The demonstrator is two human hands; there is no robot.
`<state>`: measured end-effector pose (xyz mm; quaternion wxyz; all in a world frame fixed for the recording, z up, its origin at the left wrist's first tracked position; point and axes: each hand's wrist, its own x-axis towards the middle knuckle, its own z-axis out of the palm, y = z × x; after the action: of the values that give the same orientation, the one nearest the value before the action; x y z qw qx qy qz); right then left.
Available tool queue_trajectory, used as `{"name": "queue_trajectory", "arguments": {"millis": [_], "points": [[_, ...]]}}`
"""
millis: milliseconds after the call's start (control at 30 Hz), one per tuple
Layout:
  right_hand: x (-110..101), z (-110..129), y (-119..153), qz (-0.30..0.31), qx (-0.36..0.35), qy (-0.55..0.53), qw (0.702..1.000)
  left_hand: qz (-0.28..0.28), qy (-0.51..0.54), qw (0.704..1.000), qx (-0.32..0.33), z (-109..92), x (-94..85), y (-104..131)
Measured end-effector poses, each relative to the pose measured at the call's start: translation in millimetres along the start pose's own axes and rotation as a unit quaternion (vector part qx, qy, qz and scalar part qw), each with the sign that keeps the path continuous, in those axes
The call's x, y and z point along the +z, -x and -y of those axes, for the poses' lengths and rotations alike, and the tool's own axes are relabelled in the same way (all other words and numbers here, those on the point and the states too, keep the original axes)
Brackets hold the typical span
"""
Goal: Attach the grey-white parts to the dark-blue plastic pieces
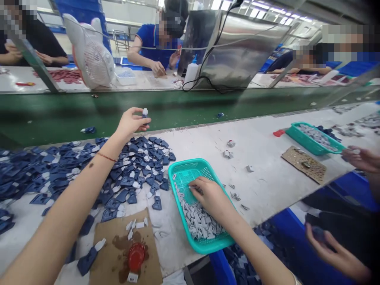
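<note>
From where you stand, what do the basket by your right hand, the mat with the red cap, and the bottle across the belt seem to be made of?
Basket: glossy green plastic, with a molded mesh.
Mat: probably cardboard, matte, brown and stained.
Bottle: likely smooth, soft plastic, whitish, with a blue nozzle.

Beyond the left hand (133, 120), a person in a blue collared shirt (147, 44) bends over a white bench (142, 81), flanked by a white, mesh-fronted object with earlike tips (96, 59) at left and a blue-capped white plastic bottle (191, 74) at right.
</note>
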<state>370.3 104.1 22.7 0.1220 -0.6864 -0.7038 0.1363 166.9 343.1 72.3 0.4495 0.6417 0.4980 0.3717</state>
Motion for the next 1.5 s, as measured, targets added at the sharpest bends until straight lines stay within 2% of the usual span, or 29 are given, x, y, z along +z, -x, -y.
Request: {"name": "queue_trajectory", "arguments": {"millis": [67,167,267,367,467,533,633,733,833,1033,1233,1400,1500], "points": [[2,-2,-1,-0.006,-0.005,-0.005,1.0,-0.015,0.091,0.996,0.004,-14,-12.4,36],[3,-6,-2,-0.013,-0.012,-0.016,1.0,-0.015,0.231,0.973,0.011,-32,-28.3,97],[1,-3,1,-0.02,-0.018,-0.033,0.999,-0.027,0.276,0.961,0.017,-33,-41.1,163],[-3,20,14,-0.046,-0.03,-0.089,0.994,-0.025,0.282,0.959,-0.002,-10,-49.3,225],[-4,59,35,-0.045,-0.067,-0.149,0.985,-0.032,0.286,0.955,-0.076,25,-51.6,278],[-2,87,49,-0.023,-0.099,-0.153,0.983,-0.054,0.302,0.943,-0.132,46,-50.0,307],[4,121,63,0.006,-0.133,-0.156,0.979,-0.079,0.326,0.922,-0.193,65,-45.3,338],[14,142,67,0.051,-0.163,-0.156,0.973,-0.075,0.342,0.912,-0.213,75,-40.7,356],[24,151,66,0.087,-0.181,-0.125,0.972,-0.062,0.361,0.91,-0.196,83,-37.4,364],[33,158,64,0.089,-0.201,-0.051,0.974,-0.04,0.373,0.908,-0.184,88,-38.4,367],[35,164,62,0.093,-0.204,-0.037,0.974,-0.039,0.384,0.906,-0.171,86,-41.7,366],[30,166,62,0.077,-0.174,-0.113,0.975,-0.043,0.4,0.899,-0.176,88,-39.5,365],[19,166,60,0.077,-0.091,-0.225,0.967,-0.043,0.42,0.89,-0.173,84,-37.1,363]]}}
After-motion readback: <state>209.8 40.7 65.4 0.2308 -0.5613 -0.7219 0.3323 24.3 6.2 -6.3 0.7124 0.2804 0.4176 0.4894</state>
